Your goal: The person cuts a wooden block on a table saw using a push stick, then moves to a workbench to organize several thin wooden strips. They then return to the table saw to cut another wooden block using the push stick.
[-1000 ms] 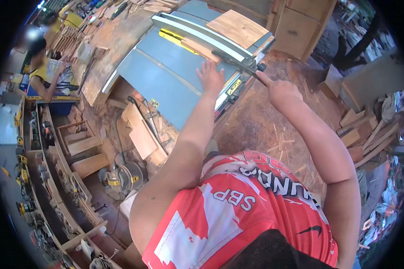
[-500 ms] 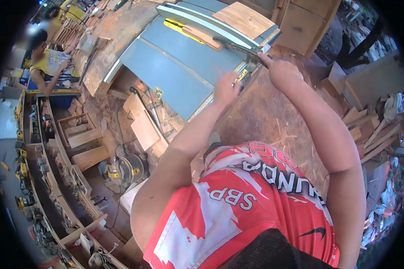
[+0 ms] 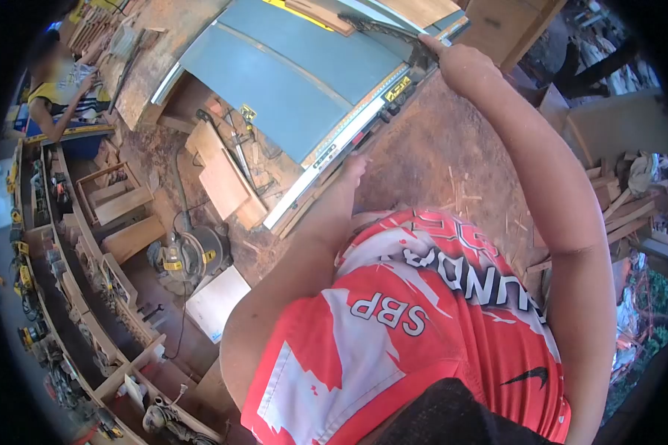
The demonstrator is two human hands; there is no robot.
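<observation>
A table saw with a blue-grey top point(image 3: 274, 67) fills the upper middle of the head view. Along its near edge runs a silver front rail point(image 3: 312, 174) with a measuring scale and a yellow-and-black label point(image 3: 398, 90). My right hand point(image 3: 469, 68) is closed around the end of a long black tool point(image 3: 386, 30) at the table's right corner, its index finger lying along it. My left hand point(image 3: 358, 167) is just below the front rail, close to a small red part point(image 3: 358, 138). Its fingers are small and partly hidden, and I cannot tell whether they hold anything.
A wooden board point(image 3: 423, 9) lies on the saw's far side, near a yellow level point(image 3: 297, 13). Boards and clamps point(image 3: 223, 174) lie left of the saw. A round yellow-labelled vacuum point(image 3: 189, 256) and tool shelves point(image 3: 89, 274) stand left. Another person point(image 3: 56, 93) works at upper left.
My left hand has moved from the rail's yellow-labelled end down to below the rail. The view has shifted, bringing the saw higher in the frame. My right hand still grips the black tool.
</observation>
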